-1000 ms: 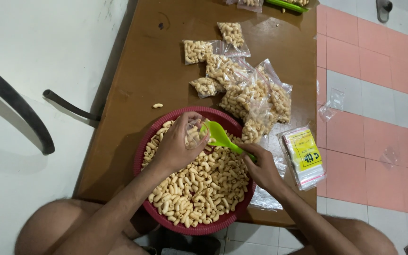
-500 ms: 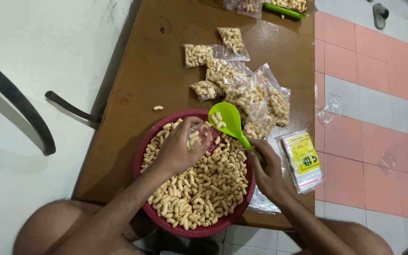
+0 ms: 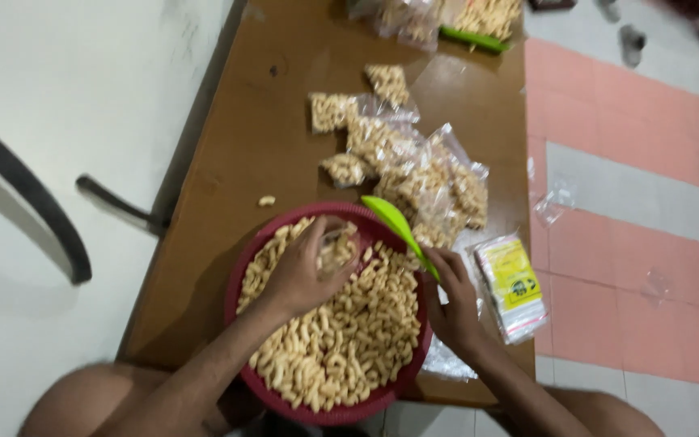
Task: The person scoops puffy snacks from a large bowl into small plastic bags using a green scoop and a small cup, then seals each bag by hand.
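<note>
Down at six o'clock on the brown tabletop (image 3: 244, 105) sits a round red basket (image 3: 240, 275) heaped with pale elbow-shaped snacks (image 3: 349, 332). The left hand (image 3: 305, 271) rests over the heap at the basket's upper half, fingers curled and pinching a small clear bag (image 3: 337, 247) that already holds some snacks; the frame is blurred, so the bag's mouth cannot be made out. The right hand (image 3: 451, 299) is at the basket's three o'clock edge, closed around the handle of a green plastic scoop (image 3: 394, 222), whose bowl points toward eleven o'clock and lies over the rim, just beside the bag. Toward twelve and one o'clock from the basket lies a cluster of filled clear bags (image 3: 414, 170), some overlapping. At three o'clock, near the tabletop's edge, lies a pack of empty bags with a yellow label (image 3: 513, 285). One loose snack piece (image 3: 266, 201) lies on the wood at ten o'clock from the basket.
</note>
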